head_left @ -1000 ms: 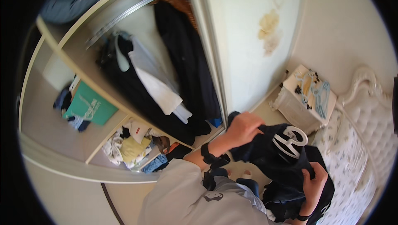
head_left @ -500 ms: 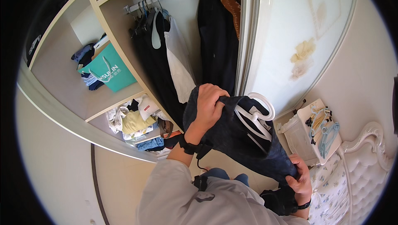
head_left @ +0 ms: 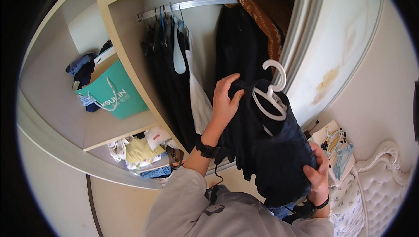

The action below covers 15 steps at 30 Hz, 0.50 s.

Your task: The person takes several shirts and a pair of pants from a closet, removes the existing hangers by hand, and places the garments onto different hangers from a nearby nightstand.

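Left hand (head_left: 225, 101) and right hand (head_left: 318, 172) grip the top (head_left: 279, 162) at opposite sides, probably keeping it spread. The hanger (head_left: 271, 92) sits between them

White lettering (head_left: 115, 100) stands on the green bag (head_left: 126, 82) in two rows, the upper in larger capitals. Below and right of the bag, a white cloth (head_left: 153, 133) bears a red mark (head_left: 157, 138) too small to read.

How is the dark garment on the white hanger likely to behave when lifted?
The dark garment will probably flop, since its lower edge hangs in loose folds. The white hanger set in its neckline looks rigid, so the top may sag less.
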Each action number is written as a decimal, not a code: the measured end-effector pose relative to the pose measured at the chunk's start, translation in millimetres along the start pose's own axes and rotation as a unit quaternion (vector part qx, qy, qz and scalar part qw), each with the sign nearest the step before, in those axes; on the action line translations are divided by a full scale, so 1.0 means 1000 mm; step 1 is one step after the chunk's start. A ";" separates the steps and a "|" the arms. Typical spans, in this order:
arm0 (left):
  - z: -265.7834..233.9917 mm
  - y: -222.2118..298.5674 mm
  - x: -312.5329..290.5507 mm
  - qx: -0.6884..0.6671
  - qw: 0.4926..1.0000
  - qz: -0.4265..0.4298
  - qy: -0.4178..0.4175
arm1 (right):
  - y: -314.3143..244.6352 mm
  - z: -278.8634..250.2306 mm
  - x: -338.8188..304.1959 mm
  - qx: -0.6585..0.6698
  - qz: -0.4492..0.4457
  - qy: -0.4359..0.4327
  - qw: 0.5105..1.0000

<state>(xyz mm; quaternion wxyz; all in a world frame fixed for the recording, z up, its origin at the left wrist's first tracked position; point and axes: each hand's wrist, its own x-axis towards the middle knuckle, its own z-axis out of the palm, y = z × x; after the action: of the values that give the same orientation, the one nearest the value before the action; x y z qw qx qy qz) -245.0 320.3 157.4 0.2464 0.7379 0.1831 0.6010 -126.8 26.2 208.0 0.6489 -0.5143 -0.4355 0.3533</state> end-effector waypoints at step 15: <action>-0.058 -0.087 0.013 0.011 0.996 -0.086 -0.008 | -0.018 0.129 0.218 -0.010 -0.158 0.014 0.987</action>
<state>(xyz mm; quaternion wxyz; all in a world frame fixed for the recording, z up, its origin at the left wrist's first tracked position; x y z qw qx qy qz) -296.3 407.0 125.9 0.2908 0.7270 0.2502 0.5694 -165.5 265.8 281.7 0.6974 -0.4503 -0.5058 0.2346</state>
